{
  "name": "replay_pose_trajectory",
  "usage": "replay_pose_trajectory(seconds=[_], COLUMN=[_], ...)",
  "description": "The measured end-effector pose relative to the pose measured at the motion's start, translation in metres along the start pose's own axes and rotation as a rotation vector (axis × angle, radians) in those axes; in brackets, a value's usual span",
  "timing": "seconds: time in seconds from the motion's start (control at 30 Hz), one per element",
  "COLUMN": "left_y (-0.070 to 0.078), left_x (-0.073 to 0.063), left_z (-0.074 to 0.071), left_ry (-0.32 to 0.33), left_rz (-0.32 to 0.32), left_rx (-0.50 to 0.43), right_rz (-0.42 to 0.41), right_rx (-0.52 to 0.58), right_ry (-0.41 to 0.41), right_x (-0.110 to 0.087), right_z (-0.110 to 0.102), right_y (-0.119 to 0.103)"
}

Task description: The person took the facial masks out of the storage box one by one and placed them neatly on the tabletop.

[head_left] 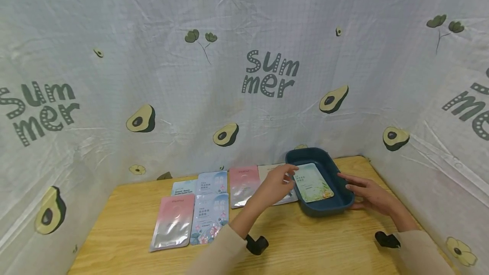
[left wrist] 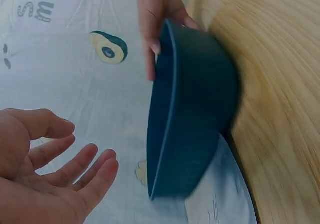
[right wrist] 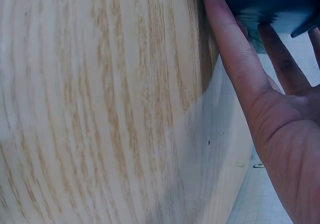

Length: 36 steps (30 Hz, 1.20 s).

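Observation:
A dark blue basin (head_left: 330, 212) stands on the table's right side, with a pale green sachet (head_left: 313, 183) inside, leaning toward its left side. My left hand (head_left: 278, 183) hovers by the basin's left rim. In the left wrist view, that hand (left wrist: 60, 169) has loosely bent fingers, nothing between them, and a gap separates it from the basin (left wrist: 200, 83). Against the basin's right side rests my right hand (head_left: 372, 194), two fingers at the rim and the thumb lower down. The right wrist view shows this hand (right wrist: 280, 103) with fairly straight fingers touching the outer wall.
Left of the basin lie a pink and silver sachet (head_left: 244, 183) and a pale sachet (head_left: 265, 169), partly behind my left hand. Farther left are another pink sachet (head_left: 173, 220), blue floral sachets (head_left: 210, 215) and a teal sachet (head_left: 183, 187). A printed cloth (head_left: 191, 96) hangs behind the table.

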<state>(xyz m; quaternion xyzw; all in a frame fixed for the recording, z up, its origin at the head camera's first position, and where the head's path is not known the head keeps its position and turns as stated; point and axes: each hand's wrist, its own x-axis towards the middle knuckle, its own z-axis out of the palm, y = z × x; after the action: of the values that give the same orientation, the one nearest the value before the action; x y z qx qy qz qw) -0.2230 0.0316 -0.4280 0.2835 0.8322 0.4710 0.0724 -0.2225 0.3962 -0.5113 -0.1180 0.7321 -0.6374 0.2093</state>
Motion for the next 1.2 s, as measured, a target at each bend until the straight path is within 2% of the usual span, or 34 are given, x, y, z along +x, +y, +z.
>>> replay_pose_trajectory(seconds=[0.17, 0.27, 0.37, 0.53, 0.63, 0.73, 0.87, 0.97, 1.1, 1.2], left_y=[0.014, 0.017, 0.02, 0.025, 0.023, 0.013, -0.004, -0.011, -0.016, -0.017], left_x=[0.025, 0.039, 0.052, 0.075, 0.087, 0.097, 0.103, 0.105, 0.106, 0.107], left_z=[0.021, 0.038, 0.058, 0.088, 0.098, 0.102, 0.099, 0.096, 0.098, 0.101], left_ry=[-0.026, -0.02, 0.011, 0.079, 0.1, 0.111, 0.124, 0.165, 0.24, 0.276], left_rz=[-0.013, -0.06, -0.147, -0.35, -0.467, -0.524, -0.536, -0.544, -0.523, -0.521], left_rx=[-0.061, -0.05, -0.015, 0.084, 0.108, 0.119, 0.108, -0.004, -0.18, -0.236], right_rz=[0.009, 0.022, 0.012, -0.008, -0.009, -0.012, -0.006, 0.006, 0.018, 0.027], right_rx=[-0.011, -0.017, -0.041, -0.059, -0.074, -0.094, -0.089, -0.081, -0.085, -0.079], right_ry=[0.007, 0.016, 0.016, 0.024, 0.026, 0.024, 0.019, 0.02, 0.034, 0.043], right_x=[-0.002, -0.004, -0.005, -0.004, -0.002, 0.001, 0.004, 0.006, 0.005, 0.004], right_z=[-0.004, -0.007, -0.009, -0.01, -0.008, -0.005, -0.001, 0.0, 0.0, -0.001], right_y=[0.0, -0.001, -0.001, -0.002, -0.003, -0.003, -0.002, -0.001, 0.0, -0.001])
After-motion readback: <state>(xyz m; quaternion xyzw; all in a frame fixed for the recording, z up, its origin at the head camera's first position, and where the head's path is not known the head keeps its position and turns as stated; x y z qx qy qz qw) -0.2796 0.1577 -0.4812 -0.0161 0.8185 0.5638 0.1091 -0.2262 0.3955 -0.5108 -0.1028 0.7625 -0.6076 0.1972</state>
